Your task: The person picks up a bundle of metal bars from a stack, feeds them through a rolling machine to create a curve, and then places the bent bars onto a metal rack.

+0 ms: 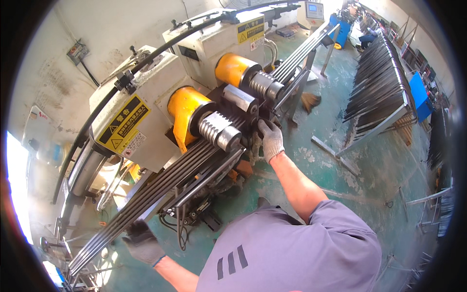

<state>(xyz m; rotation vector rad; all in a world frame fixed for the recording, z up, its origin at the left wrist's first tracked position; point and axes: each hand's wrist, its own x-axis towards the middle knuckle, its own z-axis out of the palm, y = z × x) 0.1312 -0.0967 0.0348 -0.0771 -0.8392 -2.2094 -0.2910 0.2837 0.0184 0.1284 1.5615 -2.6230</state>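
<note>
A bundle of long dark metal rods (pixel 160 182) runs from lower left up to the grooved roller (pixel 219 131) at centre. The left hand (pixel 142 242), gloved dark, closes under the rods' low end; the right hand (pixel 270 138), gloved grey, presses curled fingers beside the roller. Best to keep the rods level and seated in the grooves, fingers clear of the yellow-guarded machine (pixel 187 109)
</note>
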